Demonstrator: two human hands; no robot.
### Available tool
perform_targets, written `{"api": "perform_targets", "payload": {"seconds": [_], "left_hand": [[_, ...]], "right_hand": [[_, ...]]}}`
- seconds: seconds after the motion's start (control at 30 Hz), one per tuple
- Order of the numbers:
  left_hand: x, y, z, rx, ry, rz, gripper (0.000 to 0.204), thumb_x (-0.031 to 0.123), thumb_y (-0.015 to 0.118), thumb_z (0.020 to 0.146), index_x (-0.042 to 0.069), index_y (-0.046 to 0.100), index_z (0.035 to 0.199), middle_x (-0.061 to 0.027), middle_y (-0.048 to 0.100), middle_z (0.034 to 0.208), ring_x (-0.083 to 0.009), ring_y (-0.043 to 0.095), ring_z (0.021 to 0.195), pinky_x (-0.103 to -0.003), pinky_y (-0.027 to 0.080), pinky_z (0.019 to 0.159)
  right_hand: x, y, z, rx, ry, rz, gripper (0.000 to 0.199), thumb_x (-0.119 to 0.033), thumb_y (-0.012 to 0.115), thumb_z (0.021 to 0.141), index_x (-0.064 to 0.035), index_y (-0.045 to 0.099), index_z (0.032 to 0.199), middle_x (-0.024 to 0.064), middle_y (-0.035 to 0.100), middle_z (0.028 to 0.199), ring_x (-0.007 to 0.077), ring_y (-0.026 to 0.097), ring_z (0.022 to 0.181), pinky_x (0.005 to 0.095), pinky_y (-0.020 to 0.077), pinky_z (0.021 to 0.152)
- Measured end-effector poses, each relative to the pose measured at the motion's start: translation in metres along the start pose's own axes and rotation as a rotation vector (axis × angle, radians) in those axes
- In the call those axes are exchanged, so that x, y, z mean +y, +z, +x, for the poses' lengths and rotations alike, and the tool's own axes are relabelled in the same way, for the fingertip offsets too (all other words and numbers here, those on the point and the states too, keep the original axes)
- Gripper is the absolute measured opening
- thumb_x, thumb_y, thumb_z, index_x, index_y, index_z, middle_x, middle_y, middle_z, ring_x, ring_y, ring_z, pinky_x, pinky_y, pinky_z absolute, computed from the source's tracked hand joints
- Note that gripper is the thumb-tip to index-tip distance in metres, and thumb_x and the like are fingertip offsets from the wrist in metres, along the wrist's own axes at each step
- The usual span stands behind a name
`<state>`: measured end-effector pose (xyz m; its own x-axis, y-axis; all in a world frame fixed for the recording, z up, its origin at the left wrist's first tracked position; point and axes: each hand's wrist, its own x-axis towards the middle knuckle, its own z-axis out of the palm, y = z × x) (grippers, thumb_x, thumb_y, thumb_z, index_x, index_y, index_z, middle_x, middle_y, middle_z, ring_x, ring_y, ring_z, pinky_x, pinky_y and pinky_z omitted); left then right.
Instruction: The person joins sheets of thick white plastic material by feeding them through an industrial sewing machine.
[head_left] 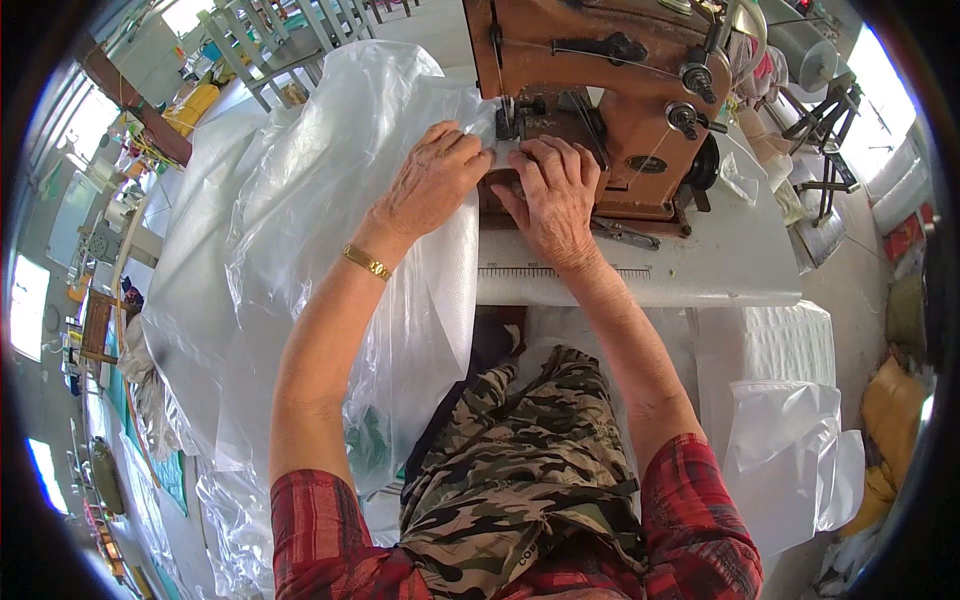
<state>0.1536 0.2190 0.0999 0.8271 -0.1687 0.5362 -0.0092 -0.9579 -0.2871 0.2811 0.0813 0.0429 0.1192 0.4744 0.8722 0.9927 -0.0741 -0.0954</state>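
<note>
A large translucent white plastic sack (pixel 330 190) with a woven layer drapes over the table's left side and hangs toward my lap. My left hand (pixel 432 182), with a gold watch (pixel 366 262) on its wrist, is closed on the sack's upper edge, just left of the needle. My right hand (pixel 553 190) bends its fingers down at the right of the presser foot (pixel 508 122); what lies under its fingertips is hidden. Both hands are close together in front of the brown sewing machine (pixel 640 130), whose thread runs across its head.
A dark metal tool (pixel 626 234) lies by the machine's base. A ruler scale (pixel 565 271) runs along the table (pixel 730 265) near its front edge. Stacked white sacks (pixel 780 430) stand at the lower right. A metal rack (pixel 285 45) is at the far left.
</note>
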Motion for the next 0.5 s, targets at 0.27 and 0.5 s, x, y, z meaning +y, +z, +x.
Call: {"api": "perform_targets", "payload": {"seconds": [0.27,0.5], "left_hand": [[-0.007,0.010,0.002,0.017,-0.026,-0.048,0.017,0.001,0.055,0.082,0.001,0.066,0.095,-0.0087,0.056,0.085,-0.0251,0.060,0.087,-0.039,0.042,0.102],[-0.011,0.019,0.003,0.091,-0.062,-0.073,0.017,-0.001,0.053,0.078,0.003,0.065,0.089,-0.0091,0.055,0.083,-0.0256,0.060,0.089,-0.038,0.041,0.100]], "right_hand": [[-0.001,0.004,0.002,-0.026,-0.001,-0.082,0.053,-0.034,0.073,0.074,-0.0078,0.055,0.117,0.0059,0.053,0.117,0.0256,0.046,0.116,0.0494,0.0311,0.098],[0.001,0.008,0.002,-0.006,0.001,-0.122,0.052,-0.040,0.072,0.076,-0.0076,0.056,0.114,0.0055,0.055,0.118,0.0257,0.046,0.117,0.0488,0.0317,0.098]]}}
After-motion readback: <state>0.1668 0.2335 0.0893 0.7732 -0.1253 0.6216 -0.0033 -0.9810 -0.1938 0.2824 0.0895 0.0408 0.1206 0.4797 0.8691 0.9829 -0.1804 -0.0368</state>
